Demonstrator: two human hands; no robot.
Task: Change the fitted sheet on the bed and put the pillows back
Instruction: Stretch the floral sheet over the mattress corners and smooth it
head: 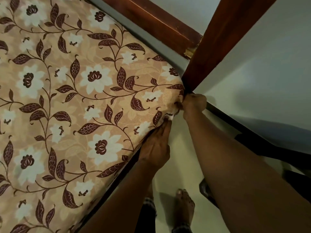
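Note:
A tan fitted sheet (70, 98) with white flowers and dark maroon leaves covers the mattress and lies smooth across the top. At the near corner of the bed, beside a dark wooden post (218, 39), both hands work the sheet's edge. My left hand (156, 148) grips the sheet's side just below the corner, fingers curled into the fabric. My right hand (193, 105) pinches the bunched corner fabric right against the post. A bit of white underside shows between the hands. No pillows are in view.
A dark wooden bed rail (151, 15) runs along the far side, and another dark rail (252, 132) runs right from the post. Pale floor (185, 157) lies below the corner, with my bare foot (184, 204) on it. A pale wall fills the upper right.

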